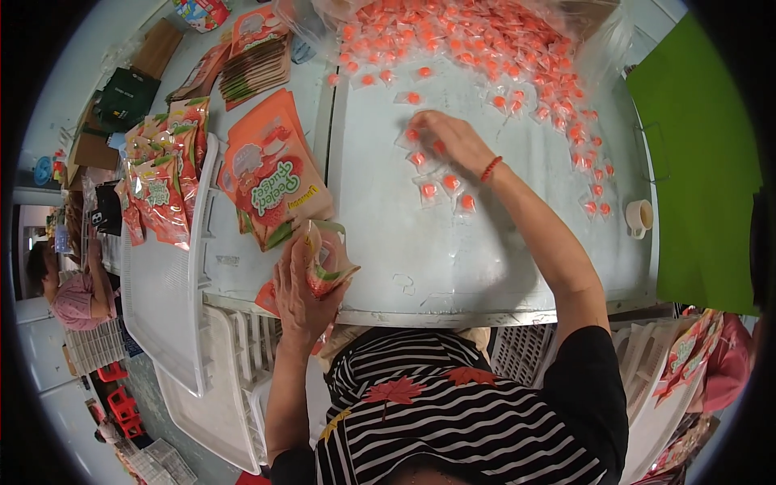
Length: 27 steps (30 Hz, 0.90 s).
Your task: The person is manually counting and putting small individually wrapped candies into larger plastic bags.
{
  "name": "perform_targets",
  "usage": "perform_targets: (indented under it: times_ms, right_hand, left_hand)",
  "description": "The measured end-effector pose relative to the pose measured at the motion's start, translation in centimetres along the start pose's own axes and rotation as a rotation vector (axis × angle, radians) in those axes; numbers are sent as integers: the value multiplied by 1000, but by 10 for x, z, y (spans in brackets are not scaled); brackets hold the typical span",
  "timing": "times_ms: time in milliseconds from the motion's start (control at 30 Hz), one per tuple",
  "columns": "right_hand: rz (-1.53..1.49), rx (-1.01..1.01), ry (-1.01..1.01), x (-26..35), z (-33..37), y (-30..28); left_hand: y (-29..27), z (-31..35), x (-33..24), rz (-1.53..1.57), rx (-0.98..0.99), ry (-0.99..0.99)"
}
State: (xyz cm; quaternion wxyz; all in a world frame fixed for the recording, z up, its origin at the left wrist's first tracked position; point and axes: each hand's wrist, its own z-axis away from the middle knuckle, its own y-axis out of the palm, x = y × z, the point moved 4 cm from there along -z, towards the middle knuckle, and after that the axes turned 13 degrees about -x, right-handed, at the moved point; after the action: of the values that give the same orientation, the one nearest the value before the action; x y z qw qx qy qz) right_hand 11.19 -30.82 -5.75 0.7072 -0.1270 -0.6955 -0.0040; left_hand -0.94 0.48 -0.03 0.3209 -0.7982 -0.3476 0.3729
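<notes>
While the left hand (301, 301) grips an open pouch (326, 257) between its fingers at the worktop's (384, 263) near edge, the right hand (454, 142) hovers among loose sweets (428, 191), fingers bent; whether they pinch one, I cannot tell.

Pale desk (380, 255), dark seam toward its left side. Far end: big heap of wrapped red-orange candies (485, 36), clear plastic (606, 36) around it. Trail of candies runs down the right side toward a small beige cup (638, 217) near the edge. Few loose candies mid-desk. Mostly left of seam: fanned flat pouches (275, 166), another stack of pouches (255, 71) behind.
</notes>
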Motion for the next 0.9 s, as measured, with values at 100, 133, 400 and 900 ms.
perform_targets:
  times_ms: [100, 133, 400, 900]
  right_hand:
    - [293, 141, -137, -2, -3, 13]
    - [290, 151, -138, 0, 0, 15]
    - [-769, 24, 61, -36, 25, -72]
    - [849, 150, -790, -8, 95, 41]
  left_hand:
    - [-1, -4, -1, 11, -9, -13]
    - [-3, -1, 2, 0, -20, -16]
    - [-7, 2, 8, 35, 20, -74]
    - [-14, -3, 11, 25, -41, -55]
